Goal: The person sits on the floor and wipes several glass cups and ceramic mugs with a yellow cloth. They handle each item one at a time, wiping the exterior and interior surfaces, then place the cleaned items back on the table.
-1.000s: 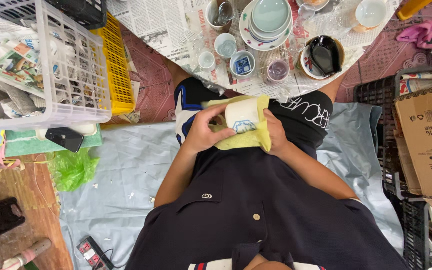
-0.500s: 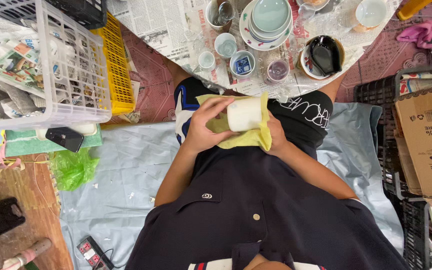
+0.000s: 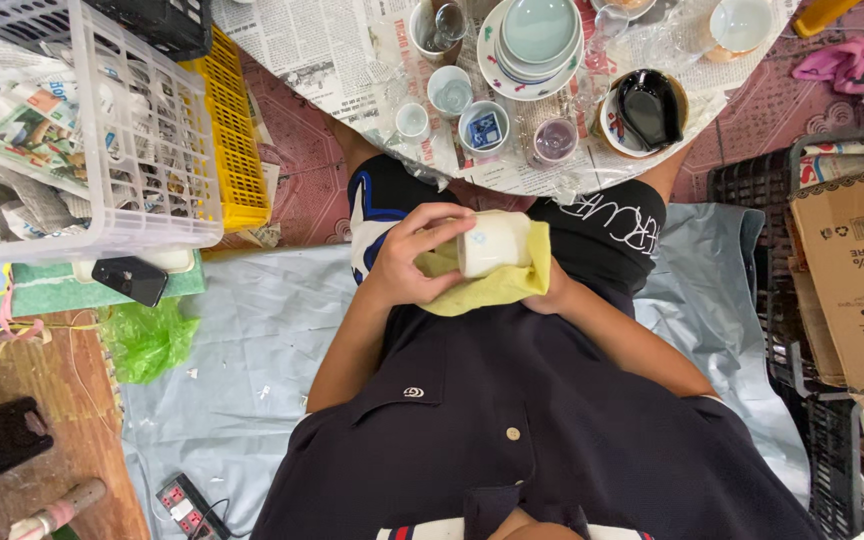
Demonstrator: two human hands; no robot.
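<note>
Mid-wipe: small white ceramic cup (image 3: pixel 493 242) in the lap, left hand (image 3: pixel 407 262) closed around it, right hand (image 3: pixel 544 292) cradling it under a yellow cloth (image 3: pixel 497 287). Next calls for turning it.

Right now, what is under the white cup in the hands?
A yellow cloth lies under the white cup, wrapped over the right hand; the left hand grips the cup. Its underside is hidden.

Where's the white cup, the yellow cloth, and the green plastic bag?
white cup (image 3: pixel 495 243), head view, on its side wall.
yellow cloth (image 3: pixel 497 288), head view, on the fold under the cup.
green plastic bag (image 3: pixel 147 340), head view, on its crumpled middle.
</note>
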